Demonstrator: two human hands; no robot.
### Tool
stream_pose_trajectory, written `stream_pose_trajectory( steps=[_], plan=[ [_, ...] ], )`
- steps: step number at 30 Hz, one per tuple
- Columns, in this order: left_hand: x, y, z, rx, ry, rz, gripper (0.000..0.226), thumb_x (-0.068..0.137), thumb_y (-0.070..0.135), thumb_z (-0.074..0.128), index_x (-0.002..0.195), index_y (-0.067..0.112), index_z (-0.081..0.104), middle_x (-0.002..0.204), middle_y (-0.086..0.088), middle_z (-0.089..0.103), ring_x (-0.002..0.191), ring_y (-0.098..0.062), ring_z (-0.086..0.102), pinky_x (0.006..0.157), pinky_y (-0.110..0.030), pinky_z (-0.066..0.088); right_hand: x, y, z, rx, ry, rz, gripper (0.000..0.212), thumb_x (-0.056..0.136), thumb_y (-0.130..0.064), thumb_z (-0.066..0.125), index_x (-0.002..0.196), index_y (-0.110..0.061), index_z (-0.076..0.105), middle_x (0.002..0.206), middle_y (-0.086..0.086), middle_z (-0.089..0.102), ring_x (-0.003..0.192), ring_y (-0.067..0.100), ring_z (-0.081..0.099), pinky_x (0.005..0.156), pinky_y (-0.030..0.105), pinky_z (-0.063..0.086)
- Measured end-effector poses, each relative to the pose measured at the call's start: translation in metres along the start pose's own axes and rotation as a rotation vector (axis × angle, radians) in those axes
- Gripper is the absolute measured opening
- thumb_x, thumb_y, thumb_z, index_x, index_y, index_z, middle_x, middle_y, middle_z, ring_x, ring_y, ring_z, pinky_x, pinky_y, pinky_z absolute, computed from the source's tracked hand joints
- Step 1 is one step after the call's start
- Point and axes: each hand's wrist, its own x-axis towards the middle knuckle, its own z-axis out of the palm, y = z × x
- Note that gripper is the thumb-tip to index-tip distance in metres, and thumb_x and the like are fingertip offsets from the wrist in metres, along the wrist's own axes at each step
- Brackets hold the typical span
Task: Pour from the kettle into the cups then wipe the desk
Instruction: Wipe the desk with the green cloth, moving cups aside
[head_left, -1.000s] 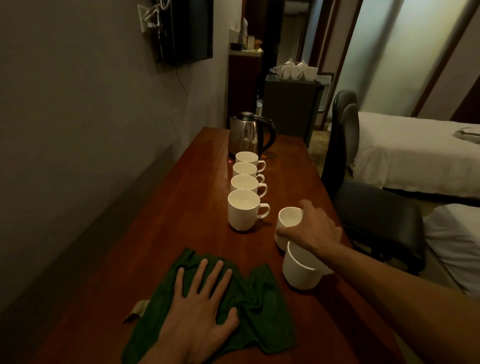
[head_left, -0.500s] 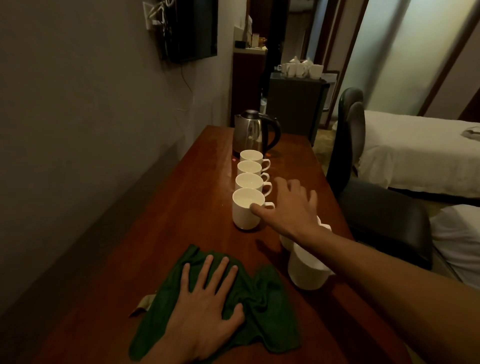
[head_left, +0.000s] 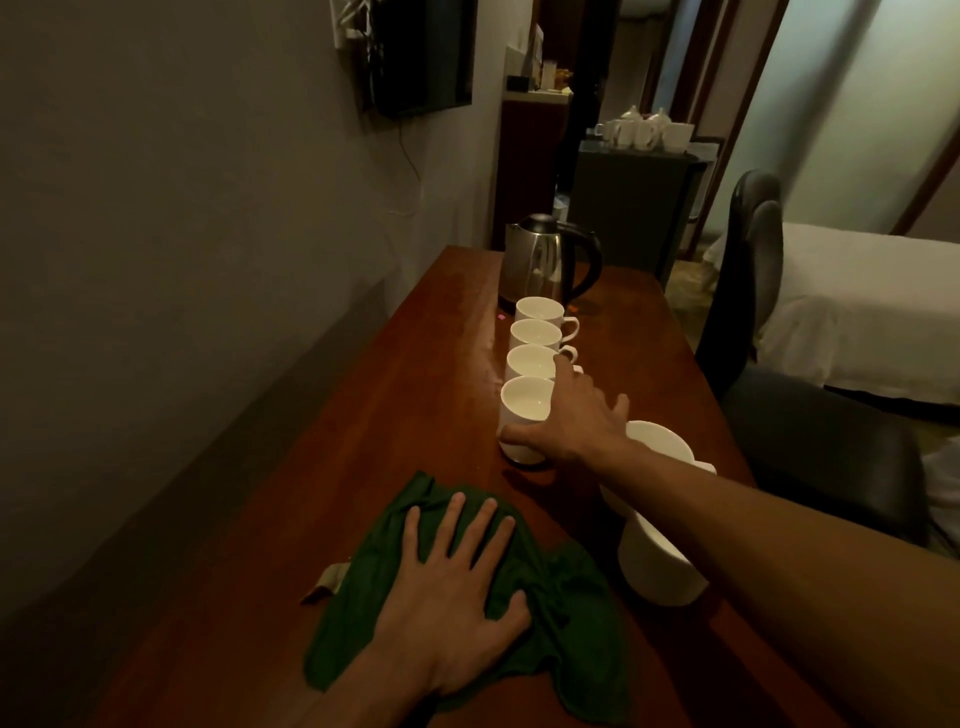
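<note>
Wooden desk (head_left: 363, 467), dim: kettle (head_left: 540, 265) stands at far end behind a row of 4 cups (head_left: 537, 332); right hand (head_left: 571, 426) clasps the nearest cup (head_left: 524, 410), hiding its handle; left hand (head_left: 452, 587) presses flat on green cloth (head_left: 576, 623).

So all we really get of the person is two arms, both bare. On the left hand (head_left: 447, 587) we can pick out short trimmed nails and tendon lines running across the back, and the left forearm (head_left: 363, 696) is bare right to the frame edge. It's the same story with the right hand (head_left: 571, 421) and the right forearm (head_left: 779, 535), bare all along. The lighting's pretty dim, so we can't make out anything finer.
</note>
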Motion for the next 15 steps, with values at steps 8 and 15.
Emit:
stream_pose_trajectory(
  steps=[8,15],
  plan=[
    [0.006,-0.001,0.002,-0.010,0.003,0.003,0.078,0.091,0.073,0.009,0.158,0.040,-0.011,0.165,0.013,-0.022,0.148,-0.017,-0.033,0.117,-0.060,-0.019,0.006,0.001,0.010,0.150,0.049,-0.011,0.120,0.061,-0.078,0.071,0.153,-0.034,0.008,0.154,0.002,0.042,0.139,0.031,0.042,0.112,0.071,0.014],
    [0.016,-0.001,0.007,-0.032,0.024,-0.010,0.078,0.091,0.074,0.011,0.159,0.039,-0.006,0.167,0.012,-0.017,0.150,-0.018,-0.029,0.116,-0.061,-0.017,0.008,-0.001,-0.007,0.145,0.078,-0.114,0.106,0.067,-0.059,0.082,0.151,-0.035,0.022,0.146,0.005,0.051,0.126,0.032,0.053,0.095,0.048,0.049]
  ],
)
